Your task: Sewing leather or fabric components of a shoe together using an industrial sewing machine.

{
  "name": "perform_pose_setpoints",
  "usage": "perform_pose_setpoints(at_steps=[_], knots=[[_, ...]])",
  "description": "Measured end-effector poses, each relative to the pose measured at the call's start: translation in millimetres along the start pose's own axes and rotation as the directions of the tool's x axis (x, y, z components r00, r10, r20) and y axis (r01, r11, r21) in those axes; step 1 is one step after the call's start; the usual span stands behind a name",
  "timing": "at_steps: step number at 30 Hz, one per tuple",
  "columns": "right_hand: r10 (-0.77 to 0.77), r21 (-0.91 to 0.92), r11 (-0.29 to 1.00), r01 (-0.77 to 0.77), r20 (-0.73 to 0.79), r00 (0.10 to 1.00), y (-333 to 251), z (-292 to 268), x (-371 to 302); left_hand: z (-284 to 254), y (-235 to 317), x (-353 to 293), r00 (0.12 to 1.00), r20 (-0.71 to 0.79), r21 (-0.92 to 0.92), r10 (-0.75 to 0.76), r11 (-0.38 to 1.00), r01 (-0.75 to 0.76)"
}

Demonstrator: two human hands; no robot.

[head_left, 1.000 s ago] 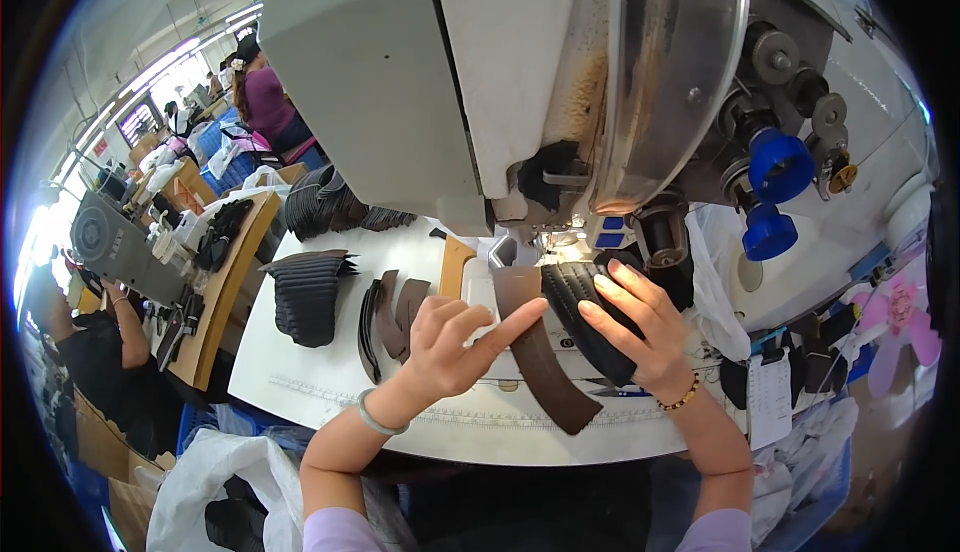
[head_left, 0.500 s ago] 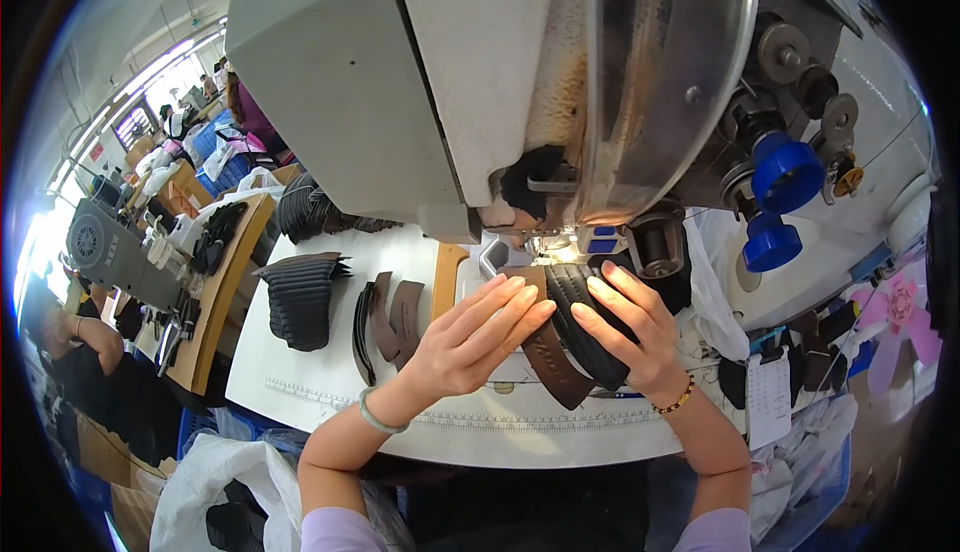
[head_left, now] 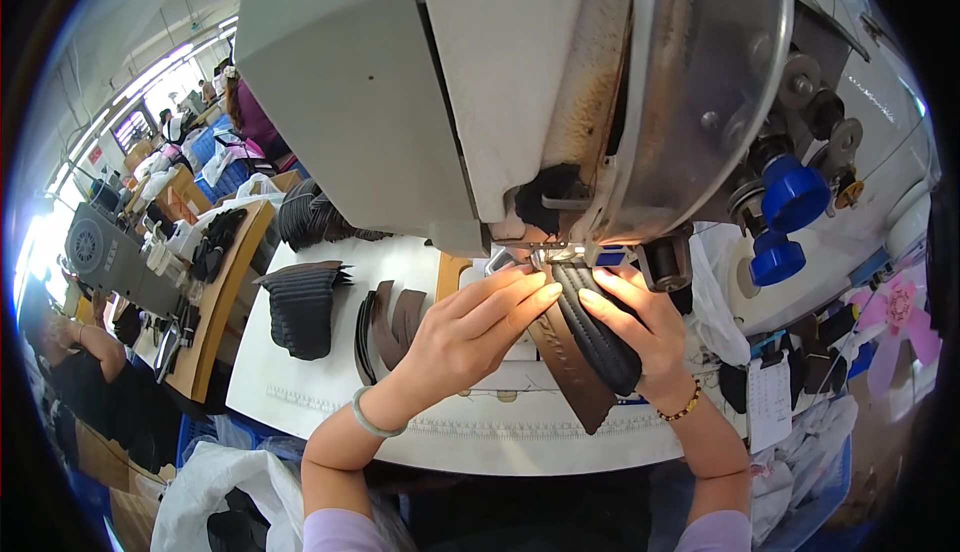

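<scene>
Under the needle area of a sewing machine (head_left: 560, 253), a dark brown strip (head_left: 572, 372) lies alongside a black padded, ribbed piece (head_left: 602, 352), their lower ends hanging toward me. My left hand (head_left: 480, 330) presses its lined-up fingertips on the strip's upper left edge; its thumb is hidden. Thumb and fingers of my right hand (head_left: 645, 330) close around the padded piece from the right. A lamp lights the spot just above my fingertips. Whether the two pieces are joined there cannot be seen.
Left on the white table (head_left: 500, 442) lie a stack of black ribbed pieces (head_left: 300, 314) and several curved strips (head_left: 385, 324). More black pieces (head_left: 315, 217) sit behind. A white bag (head_left: 225, 482) stands lower left; a pink fan (head_left: 895, 322) is at right. Another person works far left.
The brown strip's free end has swung down and to the right, and the strip looks straighter. Both hands stay on the pieces. The whole view has shifted slightly.
</scene>
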State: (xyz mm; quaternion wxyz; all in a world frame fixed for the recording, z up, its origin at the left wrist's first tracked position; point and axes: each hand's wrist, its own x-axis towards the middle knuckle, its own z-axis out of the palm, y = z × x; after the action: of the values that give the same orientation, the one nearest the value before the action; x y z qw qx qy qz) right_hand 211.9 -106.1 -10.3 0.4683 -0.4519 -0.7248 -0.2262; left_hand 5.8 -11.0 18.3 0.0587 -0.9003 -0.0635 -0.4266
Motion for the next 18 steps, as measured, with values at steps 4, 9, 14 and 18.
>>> perform_pose_setpoints(at_steps=[4,9,14,18], knots=[[0.007,0.004,1.000,-0.007,-0.012,1.000,1.2,1.3,-1.4,3.7,-4.2,-3.5,1.000,0.008,-0.021,0.019,1.000,-0.019],[-0.059,-0.002,0.998,0.059,-0.016,0.998,8.4,0.5,-1.7,7.5,-3.6,-5.1,1.000,0.000,-0.017,0.023,1.000,-0.023],[-0.038,-0.021,0.999,0.038,0.022,0.999,1.6,-0.9,2.6,7.9,-5.1,-6.4,0.999,-0.031,0.000,0.024,1.000,-0.024],[-0.053,-0.027,0.998,0.054,0.023,0.998,0.2,-3.1,6.8,11.0,-7.0,-8.7,0.998,-0.049,0.013,0.038,0.999,-0.037]])
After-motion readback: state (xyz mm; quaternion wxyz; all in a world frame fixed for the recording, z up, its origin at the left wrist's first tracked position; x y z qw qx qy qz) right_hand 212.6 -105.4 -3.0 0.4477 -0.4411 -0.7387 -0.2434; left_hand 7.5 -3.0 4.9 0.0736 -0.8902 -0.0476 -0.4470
